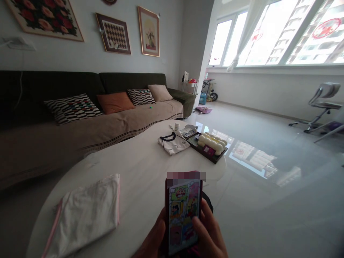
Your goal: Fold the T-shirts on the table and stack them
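Note:
A smartphone (182, 215) is held upright near the bottom middle, its screen lit with a colourful cartoon picture. My left hand (154, 236) grips its left edge, thumb along the side. My right hand (211, 233) wraps the right edge, with the thumb over the screen. Part of the phone's top is blurred out. To the left, a folded white cloth with pink edging (86, 215) lies on the white table (134, 172). Farther back on the table is a folded white shirt with a dark collar (173, 143).
A dark tray (206, 156) at the table's far right end carries a pale bumpy object (212, 143). Behind the table stands a dark green sofa (129, 80) with several cushions. An office chair (321, 104) stands by the window wall at right.

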A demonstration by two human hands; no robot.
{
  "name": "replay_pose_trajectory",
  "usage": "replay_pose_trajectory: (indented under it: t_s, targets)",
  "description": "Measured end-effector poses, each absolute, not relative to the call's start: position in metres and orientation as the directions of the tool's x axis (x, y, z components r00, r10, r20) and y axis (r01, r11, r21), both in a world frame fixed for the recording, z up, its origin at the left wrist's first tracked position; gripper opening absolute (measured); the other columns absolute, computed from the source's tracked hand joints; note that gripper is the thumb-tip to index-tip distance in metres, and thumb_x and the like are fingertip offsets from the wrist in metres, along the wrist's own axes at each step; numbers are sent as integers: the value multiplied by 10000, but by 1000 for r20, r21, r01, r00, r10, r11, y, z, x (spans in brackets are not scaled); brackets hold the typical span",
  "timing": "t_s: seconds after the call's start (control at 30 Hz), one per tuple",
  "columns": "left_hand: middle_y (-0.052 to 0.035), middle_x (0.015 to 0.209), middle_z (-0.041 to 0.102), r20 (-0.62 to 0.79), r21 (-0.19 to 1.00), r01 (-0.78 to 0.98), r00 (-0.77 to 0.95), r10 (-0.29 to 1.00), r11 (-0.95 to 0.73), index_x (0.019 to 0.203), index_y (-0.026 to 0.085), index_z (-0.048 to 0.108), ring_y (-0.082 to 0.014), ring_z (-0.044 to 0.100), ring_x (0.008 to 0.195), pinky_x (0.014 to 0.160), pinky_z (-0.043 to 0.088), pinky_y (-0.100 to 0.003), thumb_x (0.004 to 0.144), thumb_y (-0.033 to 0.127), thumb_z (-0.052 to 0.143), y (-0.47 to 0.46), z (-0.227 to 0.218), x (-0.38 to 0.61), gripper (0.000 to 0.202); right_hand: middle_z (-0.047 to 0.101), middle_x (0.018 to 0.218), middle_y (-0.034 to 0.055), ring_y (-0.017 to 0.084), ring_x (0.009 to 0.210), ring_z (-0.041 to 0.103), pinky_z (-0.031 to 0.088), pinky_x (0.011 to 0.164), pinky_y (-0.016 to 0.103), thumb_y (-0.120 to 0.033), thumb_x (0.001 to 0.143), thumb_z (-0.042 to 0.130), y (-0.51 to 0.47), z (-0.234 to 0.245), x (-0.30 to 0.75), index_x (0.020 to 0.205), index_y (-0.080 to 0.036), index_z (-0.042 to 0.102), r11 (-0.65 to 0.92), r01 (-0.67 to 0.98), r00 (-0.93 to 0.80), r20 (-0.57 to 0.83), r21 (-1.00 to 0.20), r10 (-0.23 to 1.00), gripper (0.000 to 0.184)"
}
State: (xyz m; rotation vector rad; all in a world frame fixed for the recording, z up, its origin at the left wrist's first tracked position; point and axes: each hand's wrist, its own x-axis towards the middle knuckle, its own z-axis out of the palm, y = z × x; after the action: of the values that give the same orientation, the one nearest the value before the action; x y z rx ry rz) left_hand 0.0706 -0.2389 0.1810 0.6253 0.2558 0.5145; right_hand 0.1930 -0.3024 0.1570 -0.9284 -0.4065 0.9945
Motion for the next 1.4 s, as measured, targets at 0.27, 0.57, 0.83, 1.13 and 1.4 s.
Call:
replay_pose_trajectory:
  t_s: [0.27,0.57,0.83,1.13,1.4]
  targets:
    - [-95,1357,502,-113,826,-240,816,567,511,1373,301,417,-275,629,945,591,549,-282,788,539,602,-232,179,72,658,654,1193,38,285,1061,615,541,792,424,-561,822,551,-293,132,211,1232,-333,552,227,-642,468,-139,-732,873,469]
    - [-101,1316,526,-87,867,-236,795,600,439,1357,274,442,-284,586,995,609,542,-291,796,510,605,-233,173,71,630,614,1260,40,269,1124,583,513,890,395,-450,770,667,-295,124,213,1258,-311,546,198,-587,532,-190,-785,825,521]
    - [-109,1264,554,-32,873,-272,796,604,405,1399,263,360,-280,583,1000,687,541,-327,792,338,637,-225,177,71,671,574,1311,46,277,1141,577,516,874,377,-245,746,723,-296,152,224,1373,-339,402,175,-432,313,35,-885,949,711]
    - [-92,1287,541,13,899,-260,821,570,354,1415,299,333,-202,593,929,802,498,-327,820,220,606,-225,183,64,660,482,1392,67,238,1139,575,475,931,401,-196,773,707,-293,144,226,1460,-410,88,167,-378,133,125,-911,983,949]
    - [-80,1316,513,119,906,-316,828,547,283,1423,363,272,-208,586,985,782,517,-321,847,117,533,-217,172,66,678,517,1375,-18,207,1170,564,492,927,330,-214,843,617,-291,138,222,1376,-426,368,210,-526,256,82,-824,963,626]
